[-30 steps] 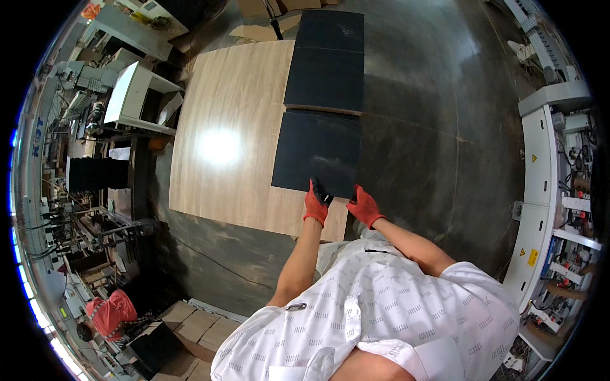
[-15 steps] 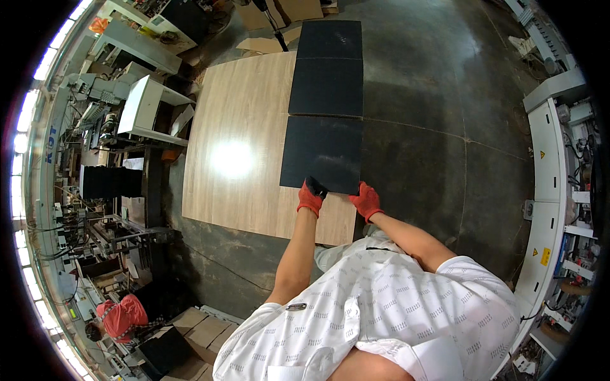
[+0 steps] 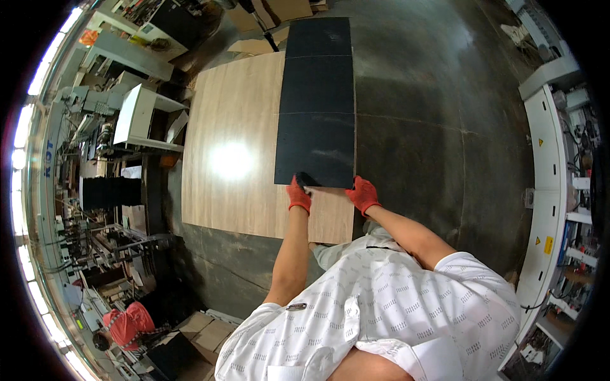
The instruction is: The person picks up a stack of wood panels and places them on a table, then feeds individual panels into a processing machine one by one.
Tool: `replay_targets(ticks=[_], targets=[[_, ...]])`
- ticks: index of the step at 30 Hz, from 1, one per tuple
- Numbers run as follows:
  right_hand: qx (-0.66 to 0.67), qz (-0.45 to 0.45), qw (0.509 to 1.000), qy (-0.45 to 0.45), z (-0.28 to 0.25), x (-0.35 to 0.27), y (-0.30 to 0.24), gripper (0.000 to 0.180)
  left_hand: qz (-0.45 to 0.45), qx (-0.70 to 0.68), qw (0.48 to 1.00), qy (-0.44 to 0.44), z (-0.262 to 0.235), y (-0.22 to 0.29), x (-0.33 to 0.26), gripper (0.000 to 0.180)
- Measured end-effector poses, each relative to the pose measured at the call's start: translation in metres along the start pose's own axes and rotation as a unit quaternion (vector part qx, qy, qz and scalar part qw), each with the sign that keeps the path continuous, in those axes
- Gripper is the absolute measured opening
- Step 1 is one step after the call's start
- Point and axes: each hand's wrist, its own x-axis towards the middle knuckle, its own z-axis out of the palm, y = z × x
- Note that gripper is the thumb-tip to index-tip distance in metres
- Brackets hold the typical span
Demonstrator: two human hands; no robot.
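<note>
The left hand [image 3: 299,192], in a red glove with dark fingers, touches the near edge of the nearest black panel [image 3: 314,146], left of its middle; whether the fingers close under that edge cannot be told. The right hand [image 3: 363,195], also gloved in red, rests against the same panel's near right corner, its grip likewise hidden. The panel lies straight ahead of both hands, on the right side of the wood-grain worktop [image 3: 232,114], which stretches out to the left of the left hand. Beyond it, farther from the hands, lie the middle black panel [image 3: 316,84] and the far black panel [image 3: 318,37]. A second ago a clear gap parts the nearest panel from the middle one; now only a thin seam shows. The left hand has also slid leftward along the edge, so the hands are wider apart. Dark floor [image 3: 413,165] lies right of the right hand
</note>
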Motion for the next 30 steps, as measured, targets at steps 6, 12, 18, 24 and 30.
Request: replay_targets(ticks=[6, 12, 18, 24, 30], targets=[[0.174, 0.109, 0.967, -0.154, -0.013, 0.021, -0.006, 0.066, 0.117, 0.219, 0.965, 0.084, -0.034, 0.080, 0.036, 0.069], [0.264, 0.211, 0.940, -0.055, 0.013, 0.031, -0.027, 0.083, -0.198, 0.236, 0.935, -0.174, -0.038, 0.122, 0.058, 0.033], [0.266, 0.224, 0.934, -0.084, 0.020, 0.032, -0.036, 0.086, -0.200, 0.259, 0.930, -0.168, -0.060, 0.105, 0.077, 0.033], [0.229, 0.235, 0.939, -0.100, 0.016, 0.028, -0.044, 0.091, -0.186, 0.247, 0.938, -0.155, -0.062, 0.104, 0.077, 0.032], [0.254, 0.158, 0.950, -0.086, 0.017, 0.019, -0.054, 0.086, 0.124, 0.428, 0.892, 0.075, -0.063, 0.087, 0.036, 0.073]])
